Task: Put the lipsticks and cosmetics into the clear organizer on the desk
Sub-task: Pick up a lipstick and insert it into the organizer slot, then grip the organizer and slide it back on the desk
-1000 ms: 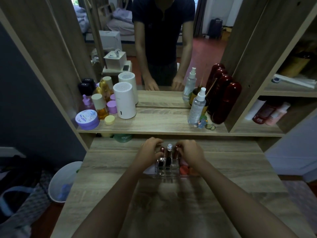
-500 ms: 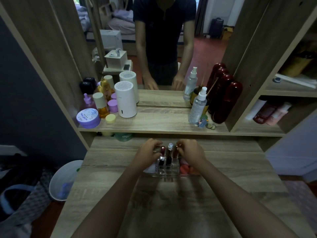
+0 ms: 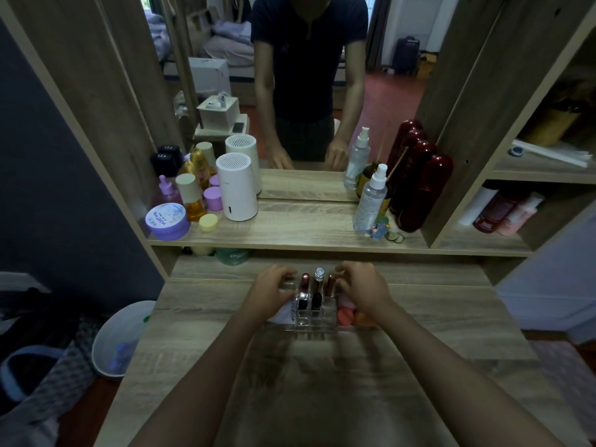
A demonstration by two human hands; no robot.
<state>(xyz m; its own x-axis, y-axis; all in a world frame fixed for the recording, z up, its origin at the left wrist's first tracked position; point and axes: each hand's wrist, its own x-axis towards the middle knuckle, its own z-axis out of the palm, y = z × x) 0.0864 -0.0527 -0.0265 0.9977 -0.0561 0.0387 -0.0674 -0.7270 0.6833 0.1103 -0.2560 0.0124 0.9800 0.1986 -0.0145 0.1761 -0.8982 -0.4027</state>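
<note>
The clear organizer [image 3: 314,324] stands on the wooden desk [image 3: 322,382], near the desk's back edge. Several lipsticks [image 3: 317,287] stand upright in its middle slots. A white tube [image 3: 287,312] lies in its left part and orange-pink sponges [image 3: 346,316] sit in its right part. My left hand [image 3: 272,291] grips the organizer's left end. My right hand [image 3: 362,290] grips its right end. The fingers of both hands curl over the far rim.
The shelf above the desk holds a white cylinder [image 3: 237,188], purple jars [image 3: 167,221], an amber bottle [image 3: 192,198], spray bottles [image 3: 371,201] and dark red bottles [image 3: 419,191]. A mirror stands behind them. A white bin [image 3: 121,337] sits on the floor at the left.
Both hands and the organizer have moved slightly away from me along the desk, still gripping the same ends.
</note>
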